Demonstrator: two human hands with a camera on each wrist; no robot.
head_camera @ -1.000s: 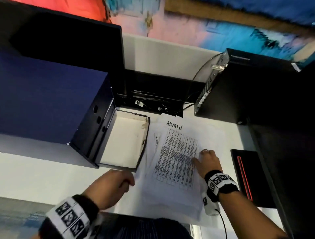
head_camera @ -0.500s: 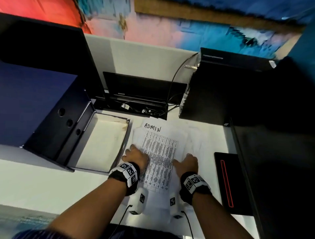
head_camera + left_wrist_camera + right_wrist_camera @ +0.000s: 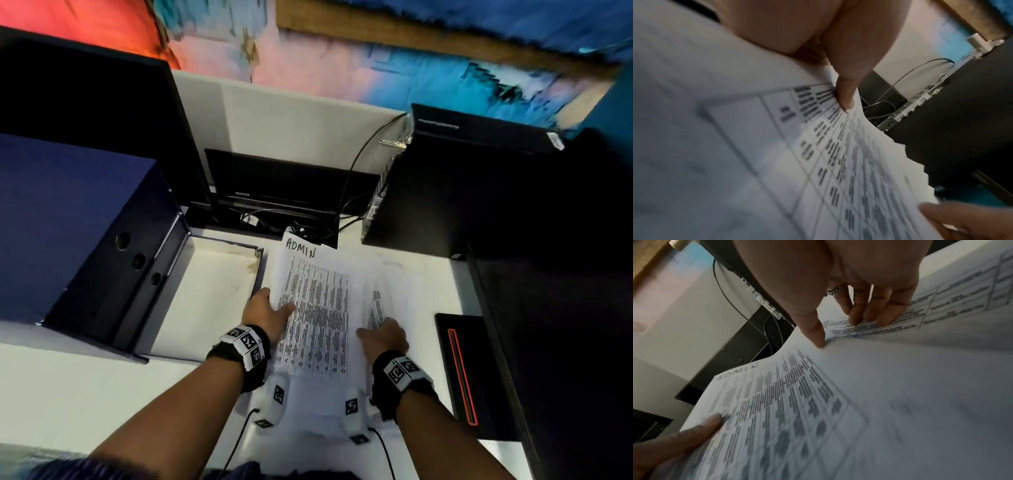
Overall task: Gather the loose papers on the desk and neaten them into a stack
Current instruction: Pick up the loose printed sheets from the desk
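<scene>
Several white printed papers [image 3: 387, 277] lie fanned out on the white desk [image 3: 85, 387]. The top sheet [image 3: 318, 308], a dense table headed "ADMIN", has its left edge lifted. My left hand [image 3: 269, 308] pinches that edge, thumb [image 3: 845, 97] on the print and fingers underneath. My right hand [image 3: 376, 330] rests on the papers to the right. Its straight fingertips [image 3: 869, 316] press a lower sheet [image 3: 953, 293], and its thumb [image 3: 818, 337] touches the top sheet's [image 3: 777, 402] right edge.
An open dark blue box with a pale inner tray [image 3: 219, 298] sits just left of the papers. A black computer case [image 3: 445, 205] and cables [image 3: 301, 229] stand behind. A flat black device with a red line [image 3: 462, 370] lies to the right.
My left hand came from the desk's front left onto the papers and now pinches the top sheet's left edge, lifting it. My right hand slid right onto a lower sheet.
</scene>
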